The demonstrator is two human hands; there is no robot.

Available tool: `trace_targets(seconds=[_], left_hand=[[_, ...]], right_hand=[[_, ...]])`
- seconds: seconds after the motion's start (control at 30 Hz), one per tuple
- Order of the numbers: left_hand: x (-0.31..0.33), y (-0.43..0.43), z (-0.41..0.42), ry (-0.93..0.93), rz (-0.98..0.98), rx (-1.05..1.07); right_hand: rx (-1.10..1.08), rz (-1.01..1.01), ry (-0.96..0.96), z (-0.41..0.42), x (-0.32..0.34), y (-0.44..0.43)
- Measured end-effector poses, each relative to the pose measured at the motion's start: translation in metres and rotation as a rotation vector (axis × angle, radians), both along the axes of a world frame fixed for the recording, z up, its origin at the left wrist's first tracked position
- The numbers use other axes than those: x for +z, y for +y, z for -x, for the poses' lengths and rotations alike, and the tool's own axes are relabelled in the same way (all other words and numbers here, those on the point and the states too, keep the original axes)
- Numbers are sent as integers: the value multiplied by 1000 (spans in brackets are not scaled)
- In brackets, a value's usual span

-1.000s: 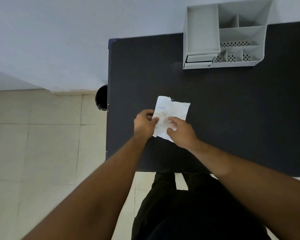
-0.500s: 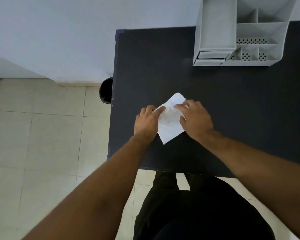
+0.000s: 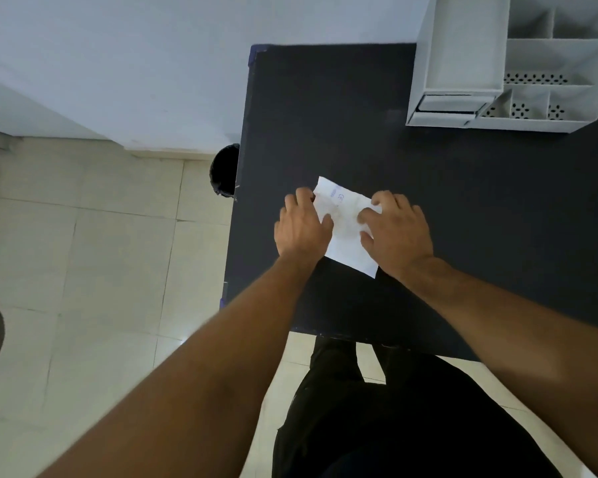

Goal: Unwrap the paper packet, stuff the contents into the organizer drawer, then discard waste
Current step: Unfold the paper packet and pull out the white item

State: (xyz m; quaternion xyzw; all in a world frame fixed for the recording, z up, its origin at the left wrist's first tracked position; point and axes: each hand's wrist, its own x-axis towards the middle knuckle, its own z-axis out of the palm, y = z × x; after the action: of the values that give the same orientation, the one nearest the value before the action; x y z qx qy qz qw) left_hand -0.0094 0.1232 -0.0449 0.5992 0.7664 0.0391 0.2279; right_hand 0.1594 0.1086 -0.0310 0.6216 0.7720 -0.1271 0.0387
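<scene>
Both hands (image 3: pixel 349 229) on paper packet (image 3: pixel 346 225)

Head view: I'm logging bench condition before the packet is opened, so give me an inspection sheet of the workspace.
Surface: dark table, bare apart from the job's things.
Job's things: white paper packet lying flat near the front-left; grey organizer at the far right, its drawer shut.
Clutter: nothing seen.
Grippers: left hand and right hand pressing on the packet's two sides.
Cables: nothing seen.
Surroundings: black bin on the tiled floor beside the table's left edge; pale wall behind.
</scene>
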Motion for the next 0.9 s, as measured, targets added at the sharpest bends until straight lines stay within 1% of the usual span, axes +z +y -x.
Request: trace_targets(seconds=[0.07,0.17,0.23,0.3,0.4,0.47,0.53,0.63,0.73,0.9], left_hand=[[-4,-14,0,-35,37,19],[-9,-35,-4,23,59,-81],[-10,-43,-6,30,80,-126],[-11,-44,-4,16,128,-188],[-12,-35,2,-6,194,-306],[-10,-28,4,25,201,-358],[-8,-26,5,46,194,-360],[-6,-35,1,3,220,-346],[-4,-51,-10,-18,261,-349],[-7,-53,-14,27,314,-297]], right_hand=[[31,39,45,0,-2,3],[37,97,103,-1,-4,4],[10,136,143,-2,-4,1],[-16,180,146,-1,-3,-2],[-45,214,101,5,1,-7],[-80,220,99,8,3,-9],[-97,180,96,10,5,-8],[-86,113,88,12,5,0],[-1,149,96,10,7,9],[126,223,101,6,11,8]])
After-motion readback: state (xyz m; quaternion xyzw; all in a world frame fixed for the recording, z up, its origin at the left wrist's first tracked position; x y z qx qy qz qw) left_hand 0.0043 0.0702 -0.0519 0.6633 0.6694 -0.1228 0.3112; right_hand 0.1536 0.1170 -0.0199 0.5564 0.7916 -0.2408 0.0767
